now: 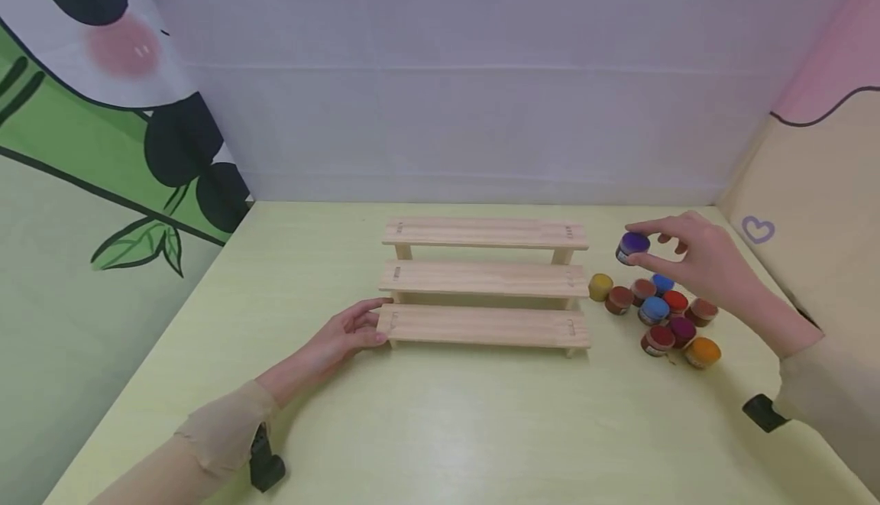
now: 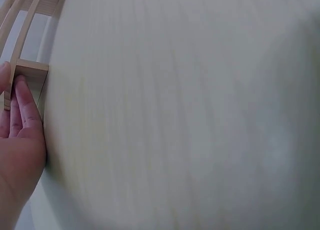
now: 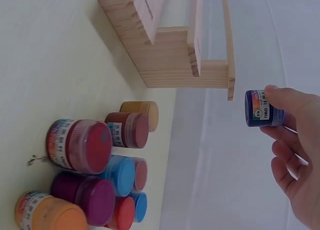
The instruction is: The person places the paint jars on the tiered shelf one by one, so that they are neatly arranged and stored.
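Blue-violet paint jar (image 1: 632, 244), label reads "deli", is off the table (image 1: 440, 428), just right of the top tier of the three-tier wooden rack (image 1: 484, 325). Right hand (image 1: 708, 257) pinches it, thumb against fingers. Left hand (image 1: 338, 341) grips the bottom tier's left end, thumb and fingers on opposite sides of the plank. Paint jar cluster (image 1: 653, 311) stands on the table right of the rack: yellow, brown, blue, red, purple, orange. Pale cloth backdrop (image 1: 481, 123) behind.
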`<control>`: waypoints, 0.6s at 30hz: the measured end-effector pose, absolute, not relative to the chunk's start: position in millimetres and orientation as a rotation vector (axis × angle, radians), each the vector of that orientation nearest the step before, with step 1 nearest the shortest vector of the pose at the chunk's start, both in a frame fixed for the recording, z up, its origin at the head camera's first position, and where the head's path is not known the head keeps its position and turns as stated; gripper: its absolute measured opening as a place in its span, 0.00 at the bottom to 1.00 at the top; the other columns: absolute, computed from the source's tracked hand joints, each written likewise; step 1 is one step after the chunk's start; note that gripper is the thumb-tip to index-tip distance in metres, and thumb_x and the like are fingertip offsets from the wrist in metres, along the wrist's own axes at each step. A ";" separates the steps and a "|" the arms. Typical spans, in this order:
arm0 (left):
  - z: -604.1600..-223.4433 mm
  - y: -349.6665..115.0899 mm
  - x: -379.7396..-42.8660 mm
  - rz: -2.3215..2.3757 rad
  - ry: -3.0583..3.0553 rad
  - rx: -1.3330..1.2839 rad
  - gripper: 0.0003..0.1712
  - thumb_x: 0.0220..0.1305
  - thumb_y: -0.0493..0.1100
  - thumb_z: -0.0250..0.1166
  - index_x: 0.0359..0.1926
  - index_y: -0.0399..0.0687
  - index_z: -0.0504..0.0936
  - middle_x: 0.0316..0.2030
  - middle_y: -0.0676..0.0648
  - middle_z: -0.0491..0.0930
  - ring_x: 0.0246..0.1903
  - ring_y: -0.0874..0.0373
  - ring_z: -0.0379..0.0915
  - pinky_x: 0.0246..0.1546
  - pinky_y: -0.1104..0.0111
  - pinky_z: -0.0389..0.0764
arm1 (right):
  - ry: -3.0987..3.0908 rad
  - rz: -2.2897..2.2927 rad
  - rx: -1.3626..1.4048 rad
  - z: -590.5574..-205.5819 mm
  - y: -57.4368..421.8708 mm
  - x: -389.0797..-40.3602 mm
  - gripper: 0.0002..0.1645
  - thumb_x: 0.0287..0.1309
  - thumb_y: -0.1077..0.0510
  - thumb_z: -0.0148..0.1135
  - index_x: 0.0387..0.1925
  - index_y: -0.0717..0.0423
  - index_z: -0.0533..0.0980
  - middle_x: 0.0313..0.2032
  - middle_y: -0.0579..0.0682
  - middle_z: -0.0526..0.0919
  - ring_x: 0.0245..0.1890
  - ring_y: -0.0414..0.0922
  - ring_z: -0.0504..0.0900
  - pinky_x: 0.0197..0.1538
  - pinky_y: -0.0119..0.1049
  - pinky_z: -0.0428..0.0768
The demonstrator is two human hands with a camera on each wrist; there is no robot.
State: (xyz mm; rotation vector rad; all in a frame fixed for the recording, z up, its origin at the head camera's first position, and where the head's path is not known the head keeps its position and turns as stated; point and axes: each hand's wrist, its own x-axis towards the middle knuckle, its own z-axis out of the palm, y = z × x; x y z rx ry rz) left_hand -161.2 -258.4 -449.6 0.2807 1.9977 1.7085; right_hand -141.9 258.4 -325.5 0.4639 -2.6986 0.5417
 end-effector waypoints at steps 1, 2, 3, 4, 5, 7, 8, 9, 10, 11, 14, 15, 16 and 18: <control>-449.3 -259.3 -160.7 1.709 1.995 0.284 0.40 0.66 0.40 0.64 0.75 0.46 0.57 0.50 0.51 0.77 0.48 0.64 0.79 0.51 0.74 0.78 | -2.700 0.555 0.451 -323.3 256.0 -144.1 0.27 0.52 0.51 0.75 0.56 0.47 0.81 0.43 0.49 0.86 0.39 0.39 0.70 0.35 0.29 0.70; -449.2 -260.0 -160.2 1.709 1.992 0.287 0.40 0.66 0.39 0.64 0.75 0.45 0.57 0.50 0.51 0.77 0.48 0.64 0.79 0.51 0.74 0.78 | -2.703 0.571 0.437 -321.1 253.4 -146.4 0.27 0.53 0.50 0.74 0.56 0.47 0.81 0.44 0.49 0.86 0.40 0.40 0.71 0.36 0.29 0.70; -449.0 -260.8 -159.8 1.707 1.990 0.290 0.40 0.66 0.39 0.64 0.75 0.45 0.56 0.50 0.51 0.78 0.47 0.64 0.79 0.51 0.74 0.78 | -2.707 0.586 0.431 -319.1 250.8 -148.5 0.27 0.54 0.49 0.73 0.56 0.47 0.81 0.46 0.50 0.86 0.40 0.40 0.71 0.37 0.28 0.70; -448.9 -261.3 -159.4 1.709 1.985 0.290 0.41 0.66 0.39 0.64 0.75 0.44 0.56 0.49 0.52 0.78 0.47 0.65 0.79 0.51 0.74 0.78 | -2.709 0.599 0.426 -317.4 248.2 -150.8 0.27 0.55 0.48 0.72 0.57 0.47 0.80 0.47 0.51 0.86 0.41 0.41 0.72 0.37 0.29 0.71; -448.7 -261.7 -159.0 1.710 1.981 0.290 0.41 0.66 0.39 0.65 0.75 0.44 0.56 0.49 0.52 0.78 0.47 0.65 0.79 0.51 0.74 0.78 | -2.707 0.615 0.426 -315.9 245.4 -153.2 0.27 0.56 0.48 0.72 0.57 0.47 0.80 0.48 0.51 0.86 0.42 0.42 0.72 0.38 0.29 0.71; -448.7 -262.5 -158.6 1.716 1.972 0.293 0.41 0.66 0.39 0.64 0.75 0.43 0.55 0.49 0.53 0.78 0.47 0.65 0.79 0.51 0.74 0.78 | -2.705 0.634 0.423 -313.7 239.5 -157.9 0.27 0.56 0.46 0.71 0.57 0.46 0.80 0.49 0.51 0.86 0.43 0.42 0.72 0.39 0.29 0.70; -448.7 -262.9 -158.4 1.718 1.969 0.295 0.41 0.66 0.39 0.64 0.75 0.43 0.55 0.49 0.53 0.78 0.47 0.65 0.79 0.51 0.74 0.78 | -2.702 0.641 0.425 -312.9 236.5 -160.3 0.27 0.57 0.46 0.71 0.58 0.45 0.80 0.49 0.50 0.86 0.43 0.42 0.72 0.40 0.29 0.70; -448.9 -263.5 -158.2 1.720 1.968 0.298 0.41 0.66 0.38 0.64 0.75 0.43 0.55 0.48 0.53 0.78 0.46 0.65 0.79 0.51 0.74 0.78 | -2.697 0.650 0.430 -312.2 233.4 -162.2 0.27 0.57 0.46 0.71 0.58 0.45 0.80 0.49 0.50 0.86 0.43 0.41 0.72 0.40 0.29 0.70; -449.1 -264.0 -158.1 1.722 1.966 0.299 0.41 0.66 0.38 0.64 0.75 0.43 0.55 0.48 0.53 0.78 0.46 0.65 0.79 0.51 0.74 0.78 | -2.692 0.650 0.435 -311.5 230.4 -164.1 0.27 0.57 0.45 0.71 0.58 0.44 0.80 0.49 0.50 0.86 0.43 0.41 0.72 0.40 0.29 0.70; -449.2 -264.6 -158.0 1.720 1.966 0.301 0.41 0.66 0.38 0.64 0.75 0.43 0.55 0.49 0.53 0.78 0.46 0.65 0.79 0.51 0.74 0.78 | -2.683 0.652 0.442 -310.8 227.4 -165.7 0.27 0.57 0.46 0.71 0.58 0.44 0.80 0.49 0.49 0.86 0.43 0.41 0.72 0.40 0.28 0.70; -449.2 -266.7 -157.1 1.711 1.965 0.308 0.41 0.67 0.39 0.64 0.75 0.43 0.55 0.49 0.52 0.78 0.47 0.64 0.79 0.51 0.74 0.78 | -2.663 0.663 0.457 -309.2 218.9 -169.9 0.27 0.56 0.47 0.71 0.58 0.43 0.80 0.47 0.50 0.86 0.42 0.41 0.72 0.40 0.28 0.70; -448.9 -267.4 -156.9 1.704 1.967 0.310 0.41 0.67 0.39 0.64 0.75 0.44 0.55 0.50 0.52 0.78 0.47 0.64 0.79 0.51 0.74 0.78 | -2.655 0.673 0.459 -308.9 216.3 -171.4 0.27 0.56 0.47 0.72 0.58 0.43 0.80 0.47 0.50 0.86 0.42 0.41 0.72 0.41 0.28 0.70; -448.1 -268.0 -156.5 1.699 1.968 0.307 0.41 0.67 0.40 0.64 0.75 0.44 0.55 0.50 0.51 0.78 0.47 0.64 0.79 0.51 0.74 0.78 | -2.646 0.678 0.461 -309.1 213.8 -173.5 0.27 0.56 0.47 0.72 0.58 0.43 0.80 0.46 0.50 0.87 0.42 0.41 0.71 0.41 0.28 0.70; -446.8 -269.4 -156.0 1.687 1.968 0.311 0.41 0.67 0.40 0.64 0.75 0.45 0.55 0.51 0.51 0.78 0.48 0.64 0.79 0.52 0.73 0.77 | -2.629 0.698 0.465 -309.6 208.7 -177.4 0.26 0.56 0.48 0.72 0.58 0.44 0.80 0.46 0.50 0.87 0.42 0.40 0.71 0.41 0.28 0.69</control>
